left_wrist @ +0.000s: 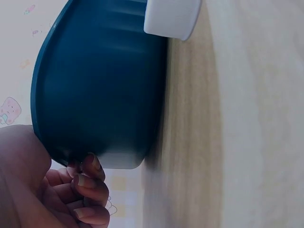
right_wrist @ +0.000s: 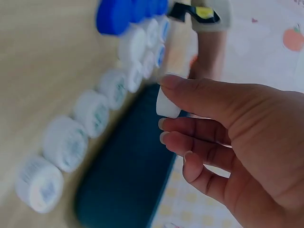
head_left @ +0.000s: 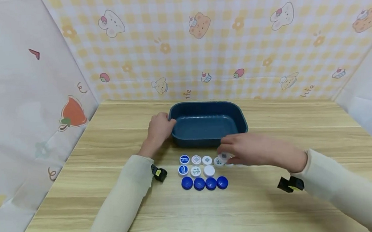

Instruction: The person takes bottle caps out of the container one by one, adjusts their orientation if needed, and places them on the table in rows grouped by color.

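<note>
My left hand (head_left: 160,128) grips the left rim of a dark blue plastic basin (head_left: 204,142), thumb inside and fingers curled outside in the left wrist view. Between thumb and fingertips my right hand (head_left: 251,148) pinches a white bottle cap (right_wrist: 166,104), held above the table just in front of the basin. Below that hand runs a row of white printed caps (right_wrist: 65,143), partly covered by the hand in the head view. Closer to me are two blue-and-white printed caps (head_left: 183,170), more white caps (head_left: 209,171) and a row of blue caps (head_left: 199,183).
The caps lie in rows on a wood-grain table (head_left: 168,219) in front of the basin. A yellow checked backdrop (head_left: 181,58) stands behind the table. White side panels (head_left: 23,88) close it in left and right.
</note>
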Action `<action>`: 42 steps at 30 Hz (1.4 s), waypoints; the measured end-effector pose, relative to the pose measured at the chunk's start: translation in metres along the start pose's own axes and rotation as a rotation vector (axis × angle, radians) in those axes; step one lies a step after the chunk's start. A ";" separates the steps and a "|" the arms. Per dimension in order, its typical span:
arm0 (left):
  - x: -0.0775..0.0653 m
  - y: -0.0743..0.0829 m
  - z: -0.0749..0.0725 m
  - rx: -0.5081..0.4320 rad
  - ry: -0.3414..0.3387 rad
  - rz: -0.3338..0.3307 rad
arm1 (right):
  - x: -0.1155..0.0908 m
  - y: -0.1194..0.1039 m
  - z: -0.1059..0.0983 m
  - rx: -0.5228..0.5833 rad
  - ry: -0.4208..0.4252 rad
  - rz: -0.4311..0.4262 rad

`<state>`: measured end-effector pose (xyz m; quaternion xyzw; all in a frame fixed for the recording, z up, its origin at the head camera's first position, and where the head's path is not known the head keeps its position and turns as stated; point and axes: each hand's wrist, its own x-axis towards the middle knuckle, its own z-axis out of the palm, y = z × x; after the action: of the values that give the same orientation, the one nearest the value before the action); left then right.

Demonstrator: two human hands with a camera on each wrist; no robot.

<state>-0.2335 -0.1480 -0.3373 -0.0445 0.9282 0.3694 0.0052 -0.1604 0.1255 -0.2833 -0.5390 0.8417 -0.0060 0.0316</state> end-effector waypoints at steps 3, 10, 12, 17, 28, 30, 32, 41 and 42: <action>0.000 0.000 0.001 0.000 0.002 0.001 | 0.000 -0.004 0.009 -0.012 -0.028 -0.026; 0.000 -0.002 0.001 -0.006 0.016 0.020 | 0.001 -0.009 0.021 -0.078 -0.066 -0.065; 0.000 -0.002 0.001 -0.005 0.019 0.021 | 0.002 -0.009 0.023 -0.096 -0.075 -0.066; 0.000 -0.001 0.001 -0.004 0.014 0.016 | 0.003 -0.010 0.027 -0.092 -0.085 -0.068; 0.000 0.000 0.002 -0.005 0.015 0.014 | 0.004 -0.011 0.032 -0.106 -0.092 -0.090; 0.000 -0.001 0.003 -0.004 0.019 0.017 | 0.004 -0.010 0.033 -0.108 -0.087 -0.092; 0.000 0.000 0.003 -0.007 0.019 0.020 | 0.004 -0.010 0.034 -0.104 -0.084 -0.088; 0.001 0.000 0.004 -0.009 0.002 0.002 | 0.004 -0.010 0.034 -0.092 -0.093 -0.065; 0.001 -0.001 0.004 -0.010 -0.001 0.003 | 0.003 -0.010 0.034 -0.098 -0.089 -0.065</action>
<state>-0.2346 -0.1456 -0.3407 -0.0428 0.9264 0.3741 0.0049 -0.1505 0.1189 -0.3166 -0.5665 0.8209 0.0582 0.0421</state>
